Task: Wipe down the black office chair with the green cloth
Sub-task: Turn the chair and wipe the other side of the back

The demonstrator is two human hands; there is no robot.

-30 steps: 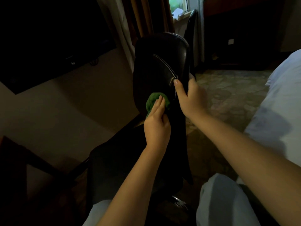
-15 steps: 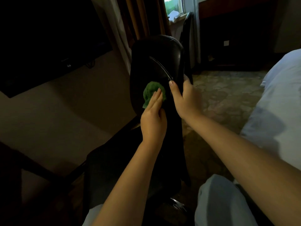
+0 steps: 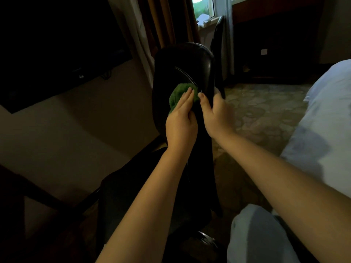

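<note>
now your left hand (image 3: 181, 128) lays its fingers (image 3: 187, 99) straight and pressed together on the green cloth (image 3: 177, 94), flat against the back of the black office chair (image 3: 182, 59). the cloth bunches just up and left of the fingertips, and the back's long axis runs up, away from you. your right hand (image 3: 216, 114) grips the back's right edge. since a second ago the cloth has slid up, nearly to your right hand.

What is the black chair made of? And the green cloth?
The black chair looks like leather or fake leather, I can't tell which: smooth, slightly shiny, with light glinting along its top edge and a stitched seam. The green cloth looks like soft fuzzy fabric, maybe microfiber or terry: matte and nubbly.
</note>
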